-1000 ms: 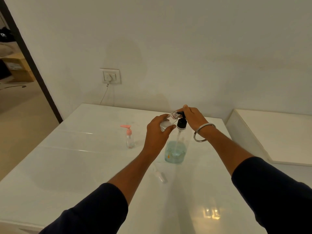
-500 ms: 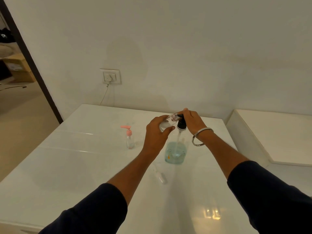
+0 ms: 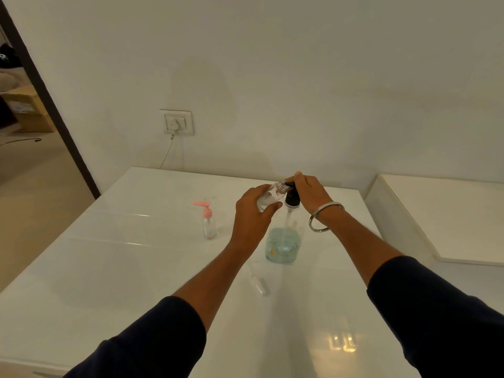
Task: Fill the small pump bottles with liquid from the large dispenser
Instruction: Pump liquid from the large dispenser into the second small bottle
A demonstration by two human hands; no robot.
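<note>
The large clear dispenser (image 3: 283,245) with blue-green liquid low in it and a black pump head stands mid-table. My right hand (image 3: 309,192) presses down on its pump head. My left hand (image 3: 252,216) grips a small clear bottle (image 3: 270,197) with no cap, tilted, with its mouth at the dispenser's nozzle. A second small bottle with a pink pump (image 3: 208,221) stands upright to the left, apart from both hands. A loose white pump top (image 3: 257,282) lies on the table in front of the dispenser.
All of it sits on a glossy white table (image 3: 109,268) set against a white wall. A wall socket (image 3: 178,122) with a cable is behind the table. To the right is another white surface (image 3: 450,214). An open doorway is at the far left.
My right hand has sunk slightly on the pump head. The small bottle stays at the nozzle in my left hand.
</note>
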